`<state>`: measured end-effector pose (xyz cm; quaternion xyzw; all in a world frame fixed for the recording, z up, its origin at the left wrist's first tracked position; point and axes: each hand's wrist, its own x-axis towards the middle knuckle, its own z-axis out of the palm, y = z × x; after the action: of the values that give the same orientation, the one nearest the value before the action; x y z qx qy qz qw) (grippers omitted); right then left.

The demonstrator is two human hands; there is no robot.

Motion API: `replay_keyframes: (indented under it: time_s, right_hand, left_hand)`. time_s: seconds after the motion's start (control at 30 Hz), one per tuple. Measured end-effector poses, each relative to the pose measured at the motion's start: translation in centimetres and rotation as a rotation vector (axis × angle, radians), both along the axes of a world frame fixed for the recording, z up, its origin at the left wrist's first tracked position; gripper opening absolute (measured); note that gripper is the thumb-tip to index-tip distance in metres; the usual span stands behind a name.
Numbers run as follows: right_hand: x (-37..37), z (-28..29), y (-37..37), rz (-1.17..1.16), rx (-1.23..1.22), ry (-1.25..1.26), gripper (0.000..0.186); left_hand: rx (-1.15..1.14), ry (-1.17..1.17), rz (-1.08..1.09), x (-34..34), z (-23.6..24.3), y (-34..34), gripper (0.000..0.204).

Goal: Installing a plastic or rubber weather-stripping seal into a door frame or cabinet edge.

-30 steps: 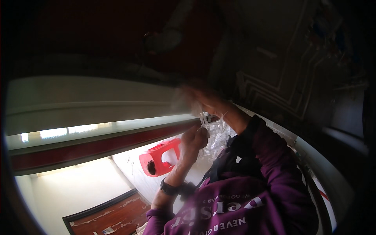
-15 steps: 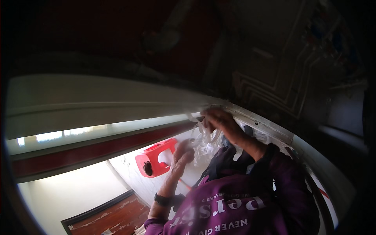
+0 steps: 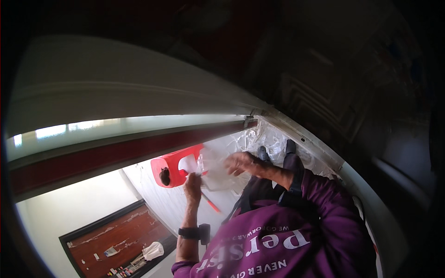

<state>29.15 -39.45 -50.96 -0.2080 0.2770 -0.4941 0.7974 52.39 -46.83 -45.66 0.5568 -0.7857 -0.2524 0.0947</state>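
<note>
My left hand (image 3: pixel 192 187) is closed on translucent plastic sheeting (image 3: pixel 211 171), blurred by motion, in front of a red plastic stool (image 3: pixel 162 160) with a small dark object (image 3: pixel 164 176) on it. My right hand (image 3: pixel 243 163), to the right, has loosely bent, parted fingers beside that sheeting; I see nothing gripped in them. Crumpled clear plastic (image 3: pixel 264 136) lies around my dark shoes. A long red-handled thing (image 3: pixel 211 204) lies on the pale floor below my left hand.
A long cream panel (image 3: pixel 116 88) and a dark red rail (image 3: pixel 92 153) cross the upper left beside a metal frame (image 3: pixel 315 150). At lower left is a black-edged wooden board (image 3: pixel 111 231) with small items and a white cloth. The upper right is dark.
Both hands have come down from the frame, my left toward the stool, my right leftward and lower. The plastic strands have moved down with them, and my shoes now show.
</note>
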Motion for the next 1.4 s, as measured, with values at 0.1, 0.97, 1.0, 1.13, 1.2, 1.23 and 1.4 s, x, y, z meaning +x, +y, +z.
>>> replay_keyframes:
  time_s: [0.1, 0.97, 1.0, 1.13, 1.2, 1.23, 1.4]
  right_hand:
    - [-3.0, -1.4, -0.2, -0.378, -0.031, 0.347, 0.03]
    - [-7.8, 5.6, -8.1, -1.169, -0.394, 1.356, 0.018]
    - [-7.8, 5.7, -8.2, -1.174, -0.393, 1.359, 0.018]
    - [-9.4, 4.0, -7.8, -1.218, -0.304, 1.336, 0.019]
    - [-9.3, 4.2, -7.6, -1.336, -0.303, 1.213, 0.019]
    - [-9.2, 4.3, -7.0, -1.259, -0.256, 1.262, 0.02]
    - [-7.3, 6.7, -6.2, -1.097, -0.304, 1.394, 0.023]
  left_hand:
    - [0.198, 0.373, 0.364, 6.3, -0.1, 0.3, 0.007]
    - [0.233, 0.554, 0.796, 27.0, -5.4, 4.1, 0.025]
    - [0.251, 0.548, 0.773, 26.1, -5.6, 3.2, 0.024]
    - [0.287, 0.485, 0.618, 22.8, -5.7, -0.2, 0.019]
    - [0.283, 0.48, 0.57, 21.9, -5.2, -1.3, 0.018]
    - [0.279, 0.48, 0.527, 21.5, -5.0, -1.8, 0.018]
    - [0.366, 0.446, 0.442, 19.4, -4.5, -3.9, 0.019]
